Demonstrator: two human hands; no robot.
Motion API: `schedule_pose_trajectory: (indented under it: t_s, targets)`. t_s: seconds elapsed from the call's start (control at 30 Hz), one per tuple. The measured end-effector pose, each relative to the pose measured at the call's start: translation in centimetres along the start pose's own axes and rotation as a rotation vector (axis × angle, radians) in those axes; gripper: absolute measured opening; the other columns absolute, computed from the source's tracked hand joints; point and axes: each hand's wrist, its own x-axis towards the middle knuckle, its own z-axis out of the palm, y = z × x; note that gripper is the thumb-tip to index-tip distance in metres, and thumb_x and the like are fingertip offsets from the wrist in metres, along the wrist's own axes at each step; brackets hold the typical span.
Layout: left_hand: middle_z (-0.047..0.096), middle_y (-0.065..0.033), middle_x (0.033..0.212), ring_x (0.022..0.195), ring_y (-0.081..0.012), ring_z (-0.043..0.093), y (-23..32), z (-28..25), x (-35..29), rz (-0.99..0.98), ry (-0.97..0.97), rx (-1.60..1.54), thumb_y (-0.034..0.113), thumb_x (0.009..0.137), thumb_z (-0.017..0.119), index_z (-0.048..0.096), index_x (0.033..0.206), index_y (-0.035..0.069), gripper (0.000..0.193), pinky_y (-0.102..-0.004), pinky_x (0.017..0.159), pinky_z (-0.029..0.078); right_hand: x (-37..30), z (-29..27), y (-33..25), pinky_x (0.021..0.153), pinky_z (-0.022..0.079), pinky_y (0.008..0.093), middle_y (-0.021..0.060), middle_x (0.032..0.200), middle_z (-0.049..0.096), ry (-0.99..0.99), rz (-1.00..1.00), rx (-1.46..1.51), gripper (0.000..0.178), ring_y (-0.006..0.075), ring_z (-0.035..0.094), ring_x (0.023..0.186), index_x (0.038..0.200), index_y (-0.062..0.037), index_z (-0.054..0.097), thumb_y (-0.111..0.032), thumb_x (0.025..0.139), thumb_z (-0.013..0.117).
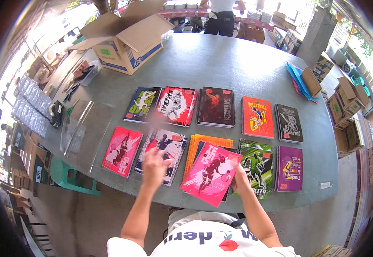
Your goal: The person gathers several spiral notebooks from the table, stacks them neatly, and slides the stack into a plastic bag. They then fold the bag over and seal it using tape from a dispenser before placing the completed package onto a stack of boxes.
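My right hand (pixel 240 179) grips the right edge of a pink spiral notebook (pixel 211 173) with a tennis player on its cover. It is tilted over a yellow-orange notebook (pixel 191 150) and dark notebooks that it mostly hides. My left hand (pixel 154 167), slightly blurred, hovers empty with fingers apart over a white, navy and pink notebook (pixel 166 147). Another pink tennis notebook (pixel 122 150) lies to its left. Right of my right hand are a green soccer notebook (pixel 256 165) and a purple notebook (pixel 289 169).
Along the far row lie a navy-green notebook (pixel 141 105), red-white notebooks (pixel 175 106), black basketball notebooks (pixel 215 106), an orange notebook (pixel 257 118) and a grey-black notebook (pixel 289 123). An open carton (pixel 128 51), tape dispenser (pixel 56 113) and clear plastic sheets (pixel 81 137) occupy the table's left side.
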Motion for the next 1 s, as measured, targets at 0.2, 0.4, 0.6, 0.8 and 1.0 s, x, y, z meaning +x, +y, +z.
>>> schedule_pose_trajectory:
  t_s: [0.2, 0.4, 0.6, 0.8, 1.0]
  targets:
    - [0.051, -0.0219, 0.106, 0.102, -0.038, 0.05, -6.9, -2.2, -0.8, -0.57, -0.344, 0.143, 0.033, 0.053, 0.083, 0.051, 0.112, 0.003, 0.074, -0.0431, 0.087, 0.042, 2.0, 0.8, -2.8, 0.074, 0.048, 0.0279, 0.0082, 0.1, 0.061, -0.074, -0.177, -0.265, 0.039, 0.0118, 0.058, 0.085, 0.109, -0.0005, 0.051, -0.007, 0.076, 0.071]
    - [0.062, -0.0116, 0.076, 0.075, -0.0224, 0.061, -1.7, -12.8, 8.7, -0.234, -0.457, -0.257, -0.009, 0.062, 0.058, 0.054, 0.08, -0.003, 0.02, -0.0318, 0.07, 0.045, 3.9, -1.7, -2.5, 0.075, 0.049, 0.0297, 0.0032, 0.099, 0.062, -0.088, -0.1, -0.3, 0.025, 0.0103, 0.057, 0.084, 0.108, -0.0052, 0.054, -0.01, 0.085, 0.062]
    - [0.056, -0.0126, 0.115, 0.111, -0.0283, 0.05, 11.1, -5.1, 15.4, 0.803, -0.516, -0.243, 0.012, 0.068, 0.068, 0.062, 0.1, 0.008, 0.033, -0.0414, 0.095, 0.038, 3.3, -0.7, -4.2, 0.085, 0.048, 0.0317, 0.0071, 0.111, 0.06, -0.1, 0.098, 0.085, 0.064, 0.0153, 0.059, 0.099, 0.121, -0.0063, 0.047, -0.06, 0.088, 0.037]
    - [0.06, -0.0184, 0.104, 0.097, -0.0345, 0.058, -2.5, 7.2, 21.3, 0.009, -0.316, 0.245, 0.04, 0.076, 0.059, 0.061, 0.106, 0.004, 0.047, -0.0395, 0.08, 0.048, 2.5, -1.2, -3.6, 0.087, 0.044, 0.0297, 0.0059, 0.105, 0.058, -0.118, -0.165, -0.317, 0.053, 0.0141, 0.055, 0.095, 0.118, -0.0031, 0.043, -0.002, 0.073, 0.07]
    - [0.06, -0.024, 0.1, 0.091, -0.0393, 0.06, -12.6, 9.6, 20.0, -0.313, -0.087, 0.32, 0.052, 0.049, 0.081, 0.042, 0.109, -0.003, 0.091, -0.0442, 0.076, 0.049, -3.5, -7.7, -7.9, 0.073, 0.052, 0.0321, 0.0068, 0.092, 0.064, -0.029, -0.09, 0.249, 0.029, 0.0158, 0.063, 0.082, 0.099, -0.002, 0.059, -0.004, 0.071, 0.066]
